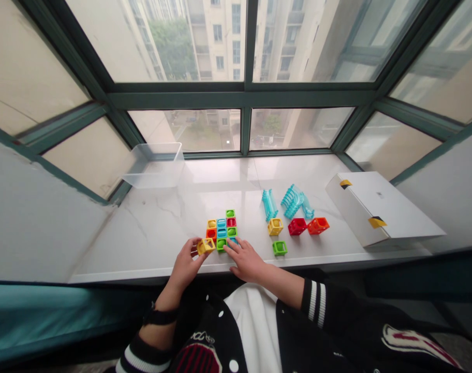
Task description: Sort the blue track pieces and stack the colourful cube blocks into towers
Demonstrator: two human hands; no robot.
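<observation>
The yellow block (205, 246) is at the near left corner of the coloured block group (221, 232), tilted, in the left hand (187, 261). The left fingers are drawn narrow around its left and near sides; whether it touches the group or the counter (170, 207) below, I cannot tell. The right hand (248, 261) lies over the group's near right corner, fingers loosely spread on the near green block (221, 244) and the partly hidden blue block (233, 241); how hard they press cannot be told.

The yellow block looks like hollow, hard plastic: probably light, stiff and not easily broken, though its smooth faces may slip a little. A grip with 2 or 3 fingers on opposite outer walls should suit it best, keeping fingertips out of the openings. The group, 3 columns wide, would likely shift as 1 piece if its blocks are joined, so a steadying palm at its edge makes sense.

To the right stand 4 loose blocks: yellow (275, 226), red (297, 226), orange (318, 225) and green (280, 248). Beyond them, the translucent blue track pieces (269, 204) look thinner, and probably flex more.
</observation>
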